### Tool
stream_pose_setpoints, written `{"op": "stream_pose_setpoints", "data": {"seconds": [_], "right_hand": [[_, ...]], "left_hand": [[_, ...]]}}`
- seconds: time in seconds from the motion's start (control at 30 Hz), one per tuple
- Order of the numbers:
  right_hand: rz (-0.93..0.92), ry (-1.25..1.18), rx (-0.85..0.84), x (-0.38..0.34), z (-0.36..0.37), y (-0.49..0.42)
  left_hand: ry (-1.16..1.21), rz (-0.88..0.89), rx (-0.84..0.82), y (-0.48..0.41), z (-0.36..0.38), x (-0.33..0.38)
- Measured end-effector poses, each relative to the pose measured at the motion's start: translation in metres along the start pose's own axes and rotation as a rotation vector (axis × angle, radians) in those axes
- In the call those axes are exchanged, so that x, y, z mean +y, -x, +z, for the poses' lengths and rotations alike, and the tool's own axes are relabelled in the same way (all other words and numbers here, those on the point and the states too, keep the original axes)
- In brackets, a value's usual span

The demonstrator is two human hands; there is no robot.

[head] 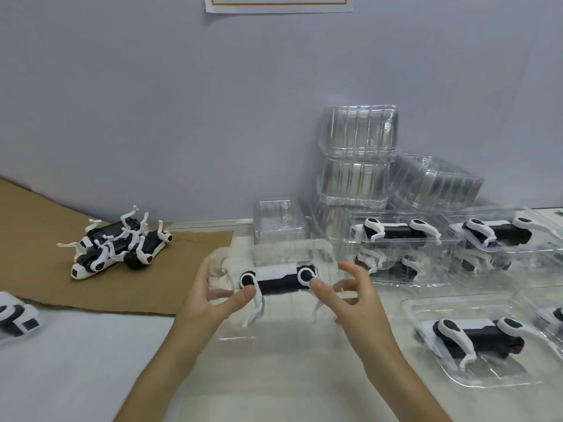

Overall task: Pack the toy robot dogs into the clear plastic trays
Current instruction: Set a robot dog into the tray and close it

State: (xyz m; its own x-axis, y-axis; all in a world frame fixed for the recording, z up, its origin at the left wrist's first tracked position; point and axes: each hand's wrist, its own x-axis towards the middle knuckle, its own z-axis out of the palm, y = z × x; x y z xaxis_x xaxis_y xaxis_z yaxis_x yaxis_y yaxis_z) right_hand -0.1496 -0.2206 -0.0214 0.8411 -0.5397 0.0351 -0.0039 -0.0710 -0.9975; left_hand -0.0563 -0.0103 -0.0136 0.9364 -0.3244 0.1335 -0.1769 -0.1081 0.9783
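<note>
A pile of black-and-white toy robot dogs [118, 245] lies on a brown cardboard sheet [45, 269] at the left. Stacked empty clear trays [359, 132] and filled trays [475, 339] are set at the right. A clear plastic tray [274, 254] is held above the white table [76, 360]. It is gripped by the left hand [210, 296] and right hand [353, 296], thumbs pressed on its front, fingers curled behind. The toy dog [277, 280] inside lies with its long axis left to right and its legs toward the person. The head end cannot be told.
</note>
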Motion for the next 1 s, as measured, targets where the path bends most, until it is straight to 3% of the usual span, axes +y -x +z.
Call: {"op": "stream_pose_setpoints", "data": {"seconds": [0.13, 0.23, 0.3, 0.37, 0.43, 0.57, 0.67, 0.73, 1.0], "right_hand": [[0.210, -0.077, -0.157, 0.005, 0.002, -0.001], [0.183, -0.096, -0.135, 0.005, 0.002, -0.001], [0.126, -0.072, -0.103, 0.003, 0.001, -0.001], [0.052, 0.040, -0.087, 0.003, 0.003, 0.001], [-0.040, 0.216, -0.097, 0.006, 0.006, 0.005], [-0.135, 0.511, -0.175, 0.014, 0.010, 0.011], [-0.173, 0.550, -0.159, 0.017, 0.011, 0.013], [-0.216, 0.535, -0.149, 0.017, 0.011, 0.013], [-0.246, 0.515, -0.027, 0.008, 0.010, 0.014]], "left_hand": [[0.215, -0.204, -0.063, 0.000, 0.000, -0.005], [0.339, -0.229, 0.081, -0.005, -0.005, -0.008], [0.330, -0.182, 0.072, -0.008, -0.010, -0.010], [0.233, -0.133, -0.012, -0.008, -0.012, -0.012], [-0.019, -0.117, -0.063, -0.008, -0.007, -0.019], [-0.479, 0.096, 0.045, -0.010, 0.010, -0.040], [-0.504, 0.076, 0.245, -0.010, 0.015, -0.047], [-0.501, 0.091, 0.287, -0.010, 0.018, -0.050], [-0.322, 0.056, 0.113, -0.009, 0.022, -0.043]]}}
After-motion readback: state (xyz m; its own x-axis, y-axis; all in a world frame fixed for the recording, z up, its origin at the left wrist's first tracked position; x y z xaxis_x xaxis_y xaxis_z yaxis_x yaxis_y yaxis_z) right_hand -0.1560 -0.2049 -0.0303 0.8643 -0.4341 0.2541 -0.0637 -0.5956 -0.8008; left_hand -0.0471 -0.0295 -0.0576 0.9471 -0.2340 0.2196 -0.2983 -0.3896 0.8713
